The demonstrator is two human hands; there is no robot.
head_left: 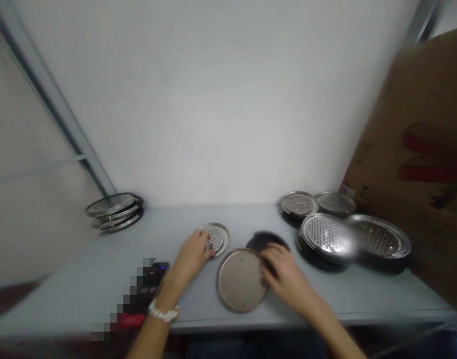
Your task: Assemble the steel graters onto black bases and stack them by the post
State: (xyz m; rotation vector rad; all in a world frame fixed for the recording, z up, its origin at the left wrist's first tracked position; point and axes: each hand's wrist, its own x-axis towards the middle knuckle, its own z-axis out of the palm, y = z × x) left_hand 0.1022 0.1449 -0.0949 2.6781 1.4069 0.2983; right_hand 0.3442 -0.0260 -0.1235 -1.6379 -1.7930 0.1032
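Observation:
My left hand [194, 255] has its fingers and thumb closed on the left side of a small round perforated metal disc [219, 237]. Just in front of that disc is a plain, flat round metal plate [239, 284] with a raised rim. My right hand [284, 276], a little blurred, has fingers and thumb closed at the plate's right rim. A dark round disc [263, 240] lies behind the plate, partly covered by it and by my right fingers.
Stacks of perforated metal discs stand at the right [323, 237] and a smaller stack [114, 209] at the back left. A phone [149, 289] lies by my left forearm. Cardboard boxes [411, 149] rise at the right; a white wall [213, 99] backs the table [168, 224].

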